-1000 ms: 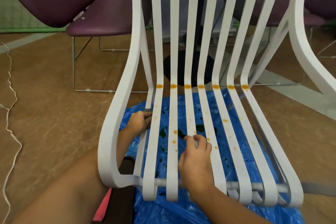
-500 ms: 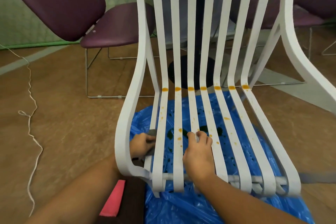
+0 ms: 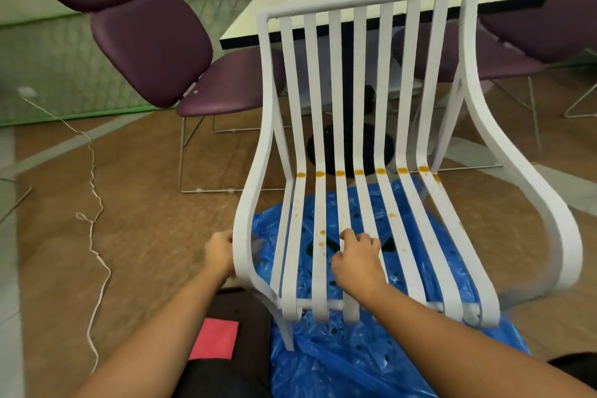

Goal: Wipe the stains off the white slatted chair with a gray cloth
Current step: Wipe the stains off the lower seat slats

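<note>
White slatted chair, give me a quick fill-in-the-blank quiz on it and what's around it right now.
1. The plastic sheet under the white slatted chair is ___.
2. The stains in a row across its slats are ___ in colour.
3. The right hand grips one of the chair's ___.
4. The padded chair behind it on the left is ___.
Missing words: blue; orange; slats; purple.

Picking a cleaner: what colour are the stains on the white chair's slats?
Orange-yellow stains, clearest in the head view.
</note>
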A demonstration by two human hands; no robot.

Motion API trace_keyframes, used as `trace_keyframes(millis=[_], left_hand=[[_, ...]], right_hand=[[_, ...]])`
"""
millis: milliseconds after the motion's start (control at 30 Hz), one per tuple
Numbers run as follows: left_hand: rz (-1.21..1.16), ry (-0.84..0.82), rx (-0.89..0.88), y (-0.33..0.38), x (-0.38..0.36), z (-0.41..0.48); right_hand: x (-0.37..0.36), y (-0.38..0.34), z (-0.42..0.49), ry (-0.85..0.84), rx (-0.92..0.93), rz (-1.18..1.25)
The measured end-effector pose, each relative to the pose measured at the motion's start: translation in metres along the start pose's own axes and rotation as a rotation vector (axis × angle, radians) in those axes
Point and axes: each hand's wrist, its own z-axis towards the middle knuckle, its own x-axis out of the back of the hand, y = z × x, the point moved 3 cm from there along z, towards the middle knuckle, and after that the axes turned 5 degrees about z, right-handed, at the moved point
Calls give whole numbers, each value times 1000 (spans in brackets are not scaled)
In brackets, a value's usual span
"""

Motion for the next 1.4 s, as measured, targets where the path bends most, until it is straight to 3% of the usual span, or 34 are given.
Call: trace_keyframes(millis=[133, 300, 367, 433, 500, 567, 700, 833, 967, 1100, 1400], left_hand=[[-498, 424, -2, 46, 56, -33], [-808, 597, -139, 120, 90, -115], [-921, 495, -137, 140, 85, -142], [-1024, 237, -68, 156, 64, -165], [-1025, -13, -27, 170, 37, -183], [-934, -144, -44, 179, 17, -195], [-915, -194, -39, 184, -12, -204], [-944, -197, 9, 178, -46, -200], [-946, -124, 34, 174, -69, -176], [-928, -119, 34, 174, -77, -137], [-887, -165, 53, 180, -80, -96]], right_hand=[[21, -14, -14, -41, -104, 422], [56, -51, -41, -183, -123, 755], [74, -57, -55, -263, -82, 857], [91, -53, -67, -365, -41, 974], [104, -41, -79, -451, -31, 1091], [114, -26, -91, -484, -21, 1150], [119, -6, -99, -479, 44, 1164], [114, -3, -81, -317, -12, 1188], [98, 4, -45, -240, -66, 1046], [82, 1, -16, -260, -45, 1057], [71, -6, 27, -83, -103, 1041]])
